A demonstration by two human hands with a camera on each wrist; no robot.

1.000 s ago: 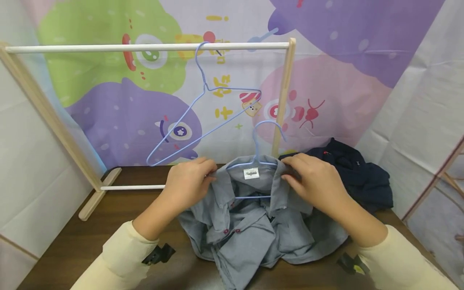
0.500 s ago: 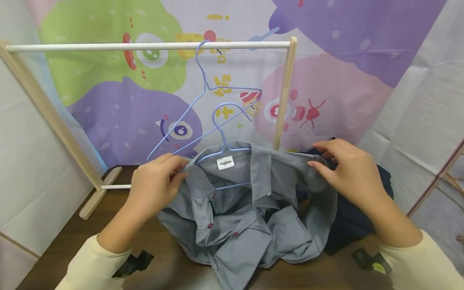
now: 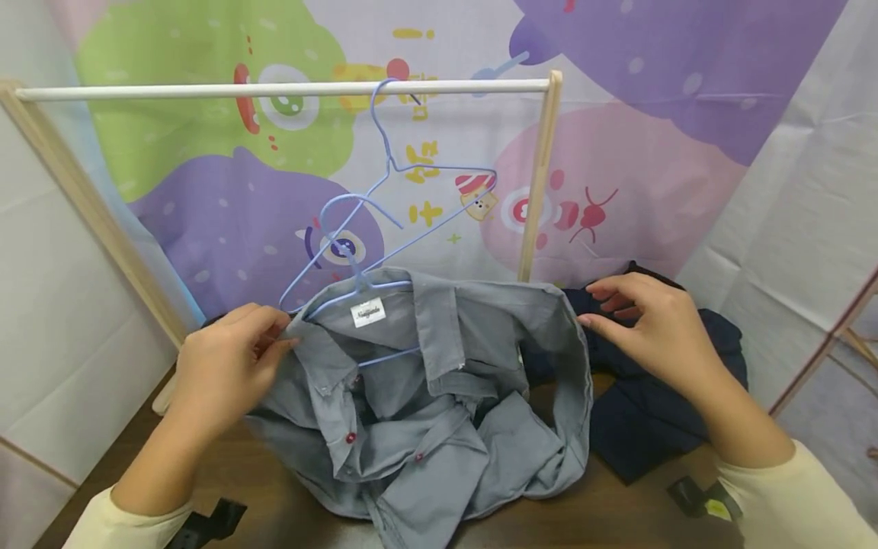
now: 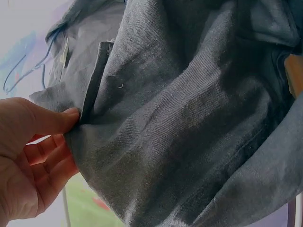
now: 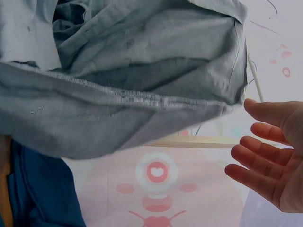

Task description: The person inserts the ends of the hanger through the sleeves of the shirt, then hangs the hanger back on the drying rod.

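Observation:
A grey button-up shirt (image 3: pixel 439 328) with a white neck label spreads across the middle of the head view. Inside its collar sits a light-blue wire hanger (image 3: pixel 358 286), hook upward. My left hand (image 3: pixel 229 358) pinches the shirt beside the collar on the left; in the left wrist view its thumb (image 4: pixel 66 120) presses the cloth against the fingers. My right hand (image 3: pixel 652 332) is at the shirt's right side, fingers spread. In the right wrist view the right thumb (image 5: pixel 265 109) is right at the cloth's corner, the other fingers apart from it.
Behind the shirt stands a wooden rack with a white top rod (image 3: pixel 206 91). A second blue hanger (image 3: pixel 453 168) hangs from that rod. Dark navy clothing (image 3: pixel 645 419) lies on the brown table (image 3: pixel 562 526) at the right. A cartoon cloth backdrop (image 3: pixel 617 175) closes the rear.
The shirt and its hanger have moved left with my left hand. My right hand has moved out to the right, and the cloth it pinched at the collar has left its fingers.

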